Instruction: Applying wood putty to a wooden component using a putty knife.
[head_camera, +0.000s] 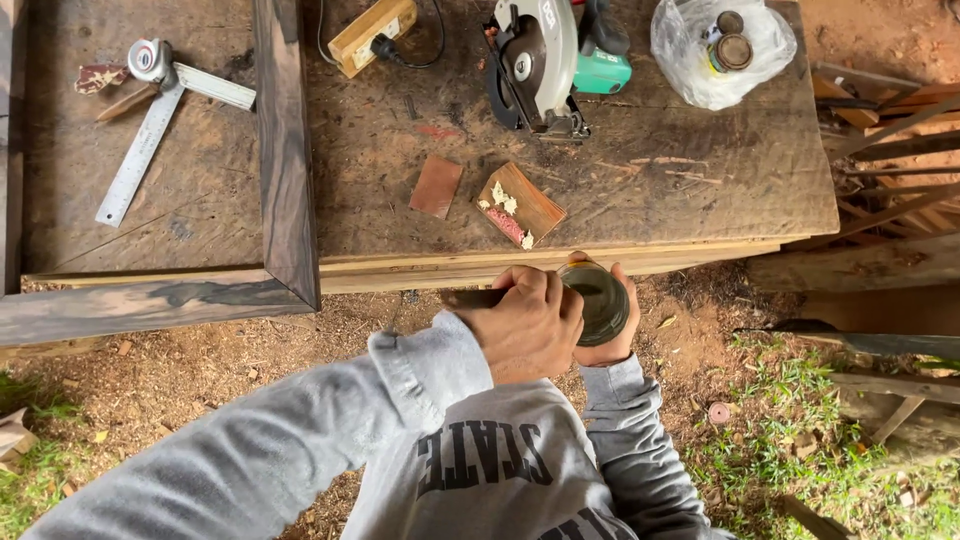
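My right hand (612, 345) is wrapped around a small open glass jar (600, 300) with dark greenish contents, held just below the front edge of the workbench (700, 190). My left hand (525, 325) sits over the jar's left side, gripping a dark flat tool (472, 297) whose end sticks out to the left. The tool's other end is hidden by my fingers. Both grey sleeves reach up from the bottom of the view.
On the bench lie a wood scrap smeared with pale filler (520, 205), a brown sandpaper piece (437, 185), a circular saw (545, 60), a plastic bag of tins (720, 45), a dark wooden frame (285, 150), a steel square (140, 150) and a tape measure (150, 60). Dirt, grass and timber offcuts (890, 120) surround it.
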